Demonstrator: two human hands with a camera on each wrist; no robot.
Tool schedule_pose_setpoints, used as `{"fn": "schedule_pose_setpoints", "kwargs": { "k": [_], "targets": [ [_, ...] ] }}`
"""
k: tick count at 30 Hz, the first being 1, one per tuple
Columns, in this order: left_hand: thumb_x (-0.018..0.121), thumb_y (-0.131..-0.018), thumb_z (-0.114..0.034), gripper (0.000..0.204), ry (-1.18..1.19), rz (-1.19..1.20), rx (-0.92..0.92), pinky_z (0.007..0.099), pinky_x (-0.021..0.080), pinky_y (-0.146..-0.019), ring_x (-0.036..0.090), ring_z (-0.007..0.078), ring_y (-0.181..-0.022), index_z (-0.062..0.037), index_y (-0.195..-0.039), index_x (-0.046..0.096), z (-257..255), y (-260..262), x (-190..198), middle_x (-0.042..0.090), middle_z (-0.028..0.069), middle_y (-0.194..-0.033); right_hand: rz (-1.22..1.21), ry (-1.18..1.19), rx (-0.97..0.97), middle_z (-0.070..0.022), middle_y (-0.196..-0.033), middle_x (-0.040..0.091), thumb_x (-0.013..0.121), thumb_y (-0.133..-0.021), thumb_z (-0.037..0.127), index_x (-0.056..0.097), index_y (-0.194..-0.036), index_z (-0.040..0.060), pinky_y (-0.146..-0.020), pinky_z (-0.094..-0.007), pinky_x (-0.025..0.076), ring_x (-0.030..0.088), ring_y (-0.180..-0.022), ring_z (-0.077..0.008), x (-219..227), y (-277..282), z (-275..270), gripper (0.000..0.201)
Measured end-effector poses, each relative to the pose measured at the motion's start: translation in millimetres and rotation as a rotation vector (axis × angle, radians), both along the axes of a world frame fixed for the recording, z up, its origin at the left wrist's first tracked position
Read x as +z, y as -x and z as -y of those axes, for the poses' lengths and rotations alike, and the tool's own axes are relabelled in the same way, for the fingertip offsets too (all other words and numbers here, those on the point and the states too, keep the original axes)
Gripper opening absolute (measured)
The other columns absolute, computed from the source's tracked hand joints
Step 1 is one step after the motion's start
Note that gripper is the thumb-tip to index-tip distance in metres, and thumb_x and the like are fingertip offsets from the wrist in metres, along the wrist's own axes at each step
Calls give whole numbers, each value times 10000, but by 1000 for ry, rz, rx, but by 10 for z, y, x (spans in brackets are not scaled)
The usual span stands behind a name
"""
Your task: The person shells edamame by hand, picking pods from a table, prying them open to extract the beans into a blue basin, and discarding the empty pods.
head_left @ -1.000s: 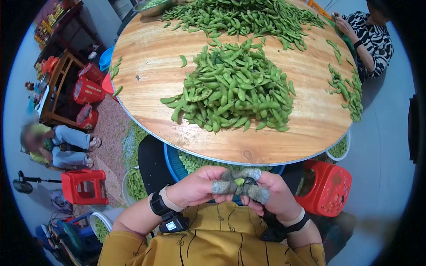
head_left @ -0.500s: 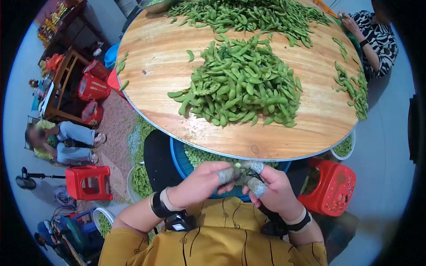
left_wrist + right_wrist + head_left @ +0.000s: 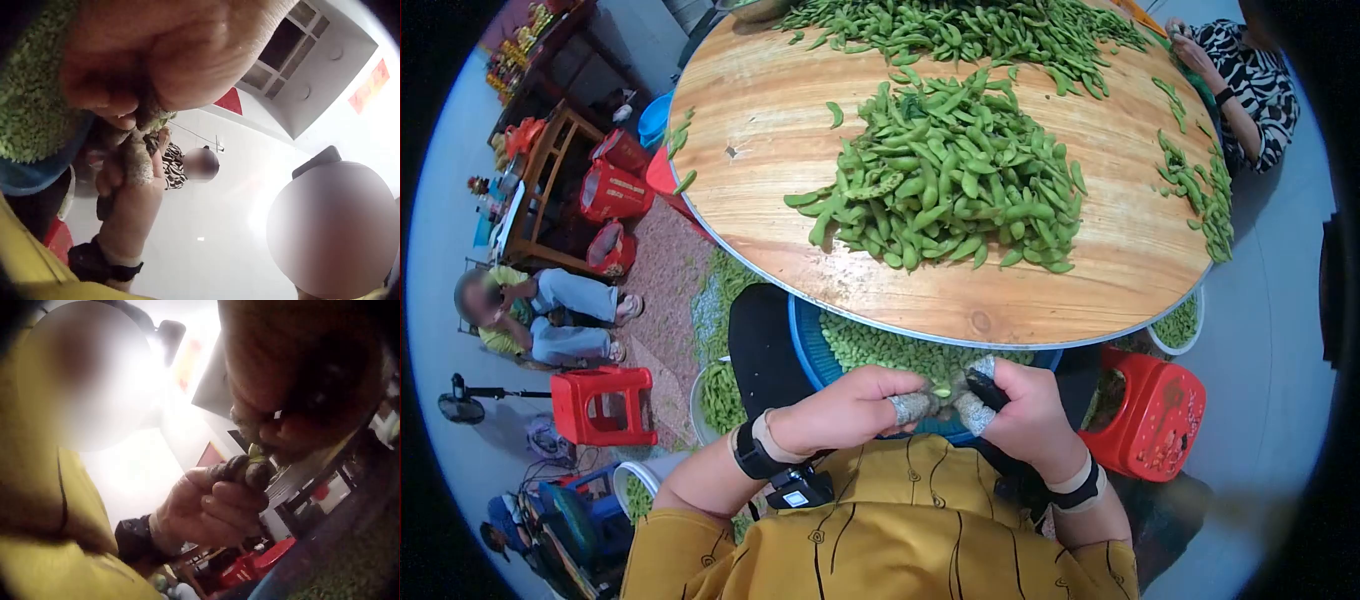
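Over the blue basket (image 3: 810, 350) of shelled green beans (image 3: 870, 342), my two hands meet fingertip to fingertip. Grey wrapping covers the thumb and finger ends. My left hand (image 3: 850, 408) pinches a green soybean pod (image 3: 942, 392), which also shows at its wrapped tips in the right wrist view. From the other side my right hand (image 3: 1030, 415) grips the same pod; a dark strip (image 3: 987, 390) lies along its fingers. Most of the pod is hidden by the fingers. Beyond the hands, a heap of pods (image 3: 950, 180) lies on the round wooden table (image 3: 770, 240).
A larger pod pile (image 3: 970, 30) covers the table's far side. Red stools (image 3: 1145, 415) stand at right and left. Buckets of pods (image 3: 718, 395) sit on the floor at left. One person in a patterned top (image 3: 1250, 90) is at far right, another sits at left.
Both hands stay together over the basket, the left hand drawn slightly closer to the right than half a second ago. The head view has shifted, so the table sits a little higher and further right.
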State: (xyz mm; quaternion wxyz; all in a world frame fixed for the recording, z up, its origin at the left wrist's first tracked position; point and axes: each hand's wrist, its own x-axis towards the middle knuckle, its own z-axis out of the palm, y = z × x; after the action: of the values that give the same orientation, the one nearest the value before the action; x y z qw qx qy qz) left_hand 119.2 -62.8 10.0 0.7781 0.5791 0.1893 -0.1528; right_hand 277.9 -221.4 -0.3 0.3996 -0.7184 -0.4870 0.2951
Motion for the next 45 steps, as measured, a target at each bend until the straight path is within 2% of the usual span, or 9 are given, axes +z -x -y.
{"fn": "schedule_pose_setpoints", "kwargs": {
  "k": [6, 10, 16, 20, 23, 26, 31, 38, 45],
  "targets": [
    [527, -888, -88, 105, -515, 228, 47, 331, 436, -642, 508, 172, -671, 4, -893, 577, 68, 59, -130, 537, 74, -714, -218, -139, -105, -163, -769, 605, 709, -720, 113, 624, -867, 25, -608, -348, 489, 609, -678, -341, -4, 121, -30, 192],
    [540, -772, -54, 88, -865, 402, 21, 417, 444, -627, 526, 393, -702, 4, -836, 559, 133, 9, -129, 523, 193, -733, -112, -131, -73, -161, -786, 609, 712, -718, 107, 624, -872, 25, -614, -345, 495, 615, -695, -334, -55, 114, -53, 195],
    [529, -787, -91, 111, -799, 279, 104, 430, 424, -596, 514, 402, -670, 17, -765, 538, 54, 29, -72, 506, 190, -677, 273, -59, -71, -131, -786, 616, 693, -763, 105, 606, -966, 0, -623, -313, 491, 604, -666, -225, -129, 133, -11, 245],
    [505, -845, -117, 155, -894, 372, 51, 377, 457, -608, 566, 335, -647, 18, -817, 576, 103, 16, -51, 573, 177, -721, -493, -10, -89, -31, -729, 588, 653, -821, 98, 569, -924, -1, -545, -294, 458, 553, -635, -118, -27, 146, -63, 166],
    [498, -897, -154, 212, -519, 139, 8, 321, 492, -635, 620, 244, -654, 31, -895, 603, 70, 24, -59, 643, 169, -817, -735, 39, -46, 8, -688, 558, 618, -864, 94, 568, -918, 16, -499, -253, 424, 518, -590, -74, 8, 93, -37, 107],
    [539, -914, -208, 285, 521, -14, 190, 301, 513, -642, 648, 224, -702, 72, -922, 592, 17, 60, -74, 649, 176, -852, -961, 45, 36, 18, -661, 542, 585, -892, 88, 572, -927, 32, -474, -218, 393, 487, -544, -53, 16, 54, -8, 67],
    [530, -922, -204, 270, 578, -58, 165, 303, 498, -602, 647, 234, -717, 60, -919, 586, 74, 32, 8, 634, 147, -793, -1229, -58, 77, 23, -662, 537, 583, -901, 110, 572, -931, 47, -470, -195, 366, 459, -524, -41, -31, 31, 48, 71],
    [459, -954, -174, 228, 190, -89, 409, 238, 459, -577, 568, 114, -642, 6, -962, 599, 64, -8, -199, 624, 62, -788, -74, -403, 239, -65, -792, 617, 596, -875, 75, 576, -1008, 33, -594, -251, 491, 607, -635, -100, 26, 176, -23, 141],
    [479, -972, -279, 295, 319, -30, 278, 238, 409, -559, 515, 114, -633, -3, -974, 584, 112, 36, -45, 606, 51, -804, -335, -149, -42, -75, -763, 621, 591, -802, 16, 579, -950, 19, -600, -279, 483, 589, -652, -126, 44, 93, -4, 148]
  ]
}}
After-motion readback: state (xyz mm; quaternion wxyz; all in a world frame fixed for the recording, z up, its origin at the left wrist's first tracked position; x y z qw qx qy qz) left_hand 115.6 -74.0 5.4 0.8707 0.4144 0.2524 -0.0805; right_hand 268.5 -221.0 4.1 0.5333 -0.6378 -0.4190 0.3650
